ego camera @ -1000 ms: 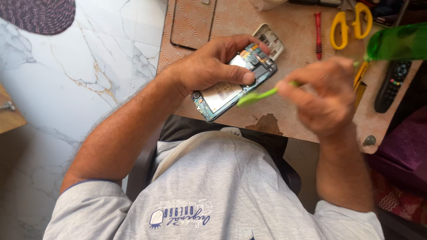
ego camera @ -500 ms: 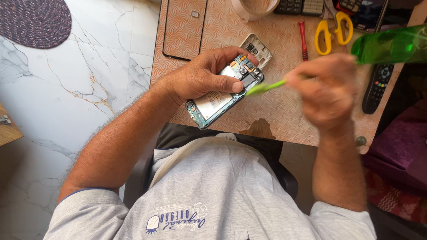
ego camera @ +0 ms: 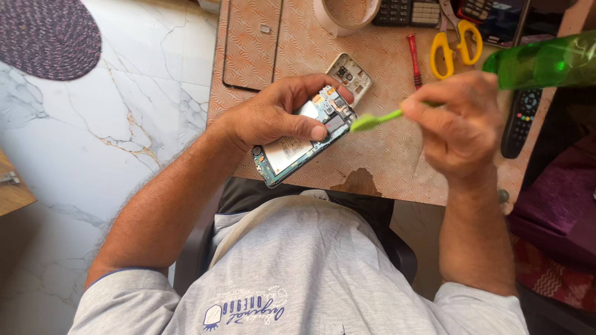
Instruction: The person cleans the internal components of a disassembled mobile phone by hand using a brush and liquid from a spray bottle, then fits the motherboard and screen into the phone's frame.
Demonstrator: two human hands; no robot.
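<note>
A grey short-sleeved shirt (ego camera: 298,260) with a blue chest print, forearms bare.

Floor (ego camera: 93,124): white marble, grey and gold veins, daylit. Purple woven mat (ego camera: 46,34) at top left. Tabletop (ego camera: 385,155): tan patterned laminate, worn patch at near edge. Wooden corner (ego camera: 12,192) at left edge. Dark chair (ego camera: 397,254) below tabletop.

A patterned tan table (ego camera: 397,155) carries yellow-handled scissors (ego camera: 456,46) at one o'clock, a red screwdriver (ego camera: 414,59) beside them, a black remote (ego camera: 518,121) at three, and a white phone back cover (ego camera: 349,74) near centre.
</note>
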